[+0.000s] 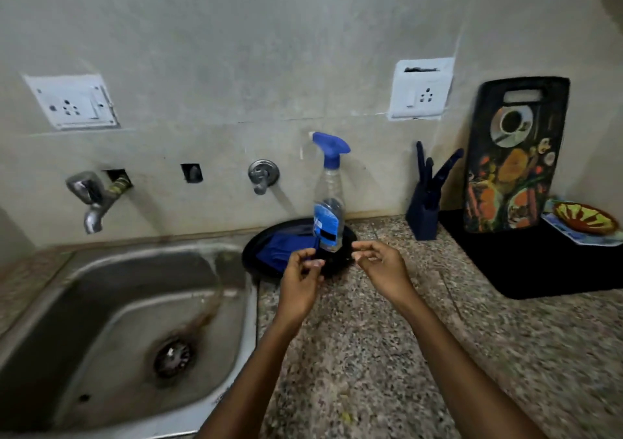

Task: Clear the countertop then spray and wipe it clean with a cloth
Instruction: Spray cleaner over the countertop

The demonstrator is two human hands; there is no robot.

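Observation:
A clear spray bottle (328, 209) with a blue trigger head and blue label stands upright on a round black plate (350, 236) at the back of the speckled granite countertop (387, 354). A folded blue cloth (281, 248) lies on the plate's left half. My left hand (300, 283) hovers over the plate's front edge, fingers loosely curled, fingertips close to the cloth's corner. My right hand (381, 266) hangs just right of the bottle's base, fingers apart, holding nothing. Neither hand touches the bottle.
A steel sink (111, 320) with a wall tap (92, 202) lies to the left. At the back right stand a blue knife block (426, 202), a printed cutting board (515, 155) leaning on the wall, a black mat (539, 263) and a colourful bowl (586, 219).

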